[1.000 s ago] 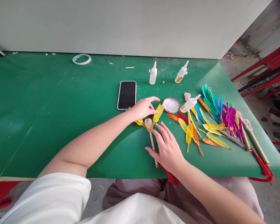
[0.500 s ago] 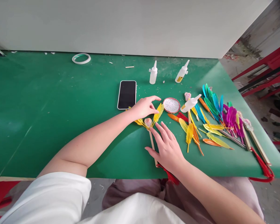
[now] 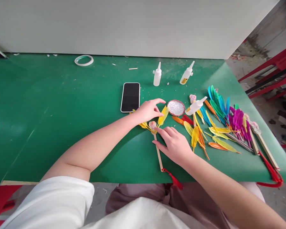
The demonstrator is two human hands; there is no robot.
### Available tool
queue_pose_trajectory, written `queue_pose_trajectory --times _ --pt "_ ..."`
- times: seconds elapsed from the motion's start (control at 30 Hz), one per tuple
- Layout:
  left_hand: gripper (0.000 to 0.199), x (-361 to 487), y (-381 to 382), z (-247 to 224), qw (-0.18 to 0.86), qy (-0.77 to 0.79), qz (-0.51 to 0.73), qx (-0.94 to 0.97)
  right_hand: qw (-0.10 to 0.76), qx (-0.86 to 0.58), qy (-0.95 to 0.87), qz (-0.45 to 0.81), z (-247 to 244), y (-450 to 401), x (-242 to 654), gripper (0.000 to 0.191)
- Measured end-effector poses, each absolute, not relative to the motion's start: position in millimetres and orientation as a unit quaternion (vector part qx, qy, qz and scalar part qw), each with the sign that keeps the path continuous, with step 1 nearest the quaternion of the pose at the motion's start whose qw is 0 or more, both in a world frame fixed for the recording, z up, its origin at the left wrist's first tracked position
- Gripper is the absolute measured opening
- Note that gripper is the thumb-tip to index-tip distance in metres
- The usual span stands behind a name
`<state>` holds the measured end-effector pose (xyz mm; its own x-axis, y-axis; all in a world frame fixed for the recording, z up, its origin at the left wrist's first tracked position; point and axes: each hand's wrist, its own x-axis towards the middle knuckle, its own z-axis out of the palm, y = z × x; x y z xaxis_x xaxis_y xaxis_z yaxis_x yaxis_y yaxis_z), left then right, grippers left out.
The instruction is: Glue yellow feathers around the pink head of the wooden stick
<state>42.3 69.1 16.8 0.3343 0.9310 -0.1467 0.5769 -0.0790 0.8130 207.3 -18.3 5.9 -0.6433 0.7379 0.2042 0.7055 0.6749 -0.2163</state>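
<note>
In front of me lies a small feather fan with a flat wooden handle (image 3: 159, 156), a pinkish heart-shaped piece (image 3: 152, 124) and a red tassel (image 3: 176, 182). Yellow feathers (image 3: 163, 115) spread from both sides of the heart. My left hand (image 3: 147, 112) rests over the fan's top, thumb and index finger apart, the thumb tip against the right-hand feathers; it covers the middle ones. My right hand (image 3: 176, 144) comes from the right. Its index fingertip meets the feather bases beside the heart, its thumb stands apart, and the other fingers are bent.
Past my left hand are a phone (image 3: 130, 97) and a round dish (image 3: 176, 107) with a red rim. Glue bottles (image 3: 157, 78) stand behind; another glue bottle (image 3: 194, 107) lies tilted among loose feathers (image 3: 225, 144). A tape roll (image 3: 84, 60) is at the back left.
My right hand has drawn its fingers in, and its index fingertip has come to the feather bases beside the heart. My left hand has stayed nearly still.
</note>
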Motion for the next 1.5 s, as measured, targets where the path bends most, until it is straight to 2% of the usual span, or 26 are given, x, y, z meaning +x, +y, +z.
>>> queue_pose_trajectory --times 0.97,1.5 --pt "0.046 42.6 65.9 16.6 0.381 0.550 0.219 0.710 0.172 -0.405 -0.895 0.067 -2.5 -17.4 204.3 0.036" --pt "0.046 41.8 66.8 14.9 0.356 0.549 0.226 0.722 0.178 -0.398 -0.897 0.070 -4.2 -16.6 204.1 0.038"
